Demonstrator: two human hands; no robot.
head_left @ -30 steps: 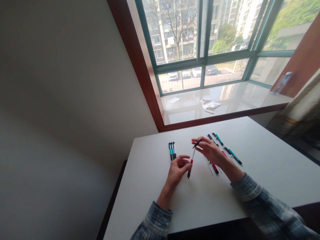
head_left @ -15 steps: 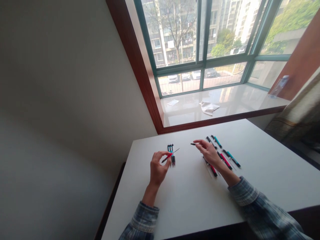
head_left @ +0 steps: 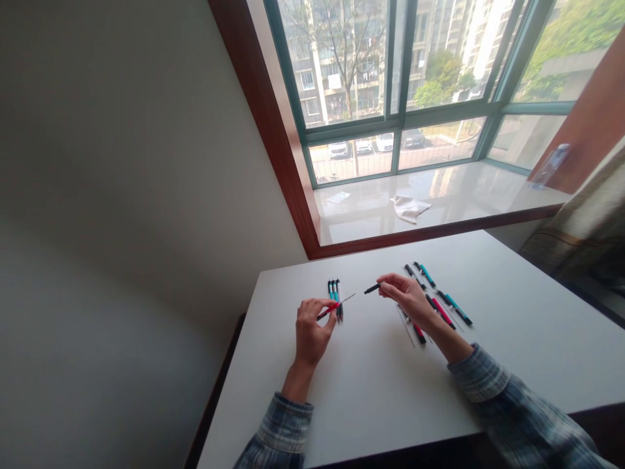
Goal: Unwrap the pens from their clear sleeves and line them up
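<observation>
Pinching the red pen body (head_left: 328,311), its thin refill jutting right, the left hand (head_left: 311,329) hovers over the worktop (head_left: 371,384) near three finished pens (head_left: 334,294), while the right hand (head_left: 407,298) nips the small black tip piece (head_left: 372,288); both parts look light, slick, best held mid-barrel.

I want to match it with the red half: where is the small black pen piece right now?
In the head view, the black pen piece is pinched in the right hand above the table, just right of the red pen part held by the left hand.
</observation>
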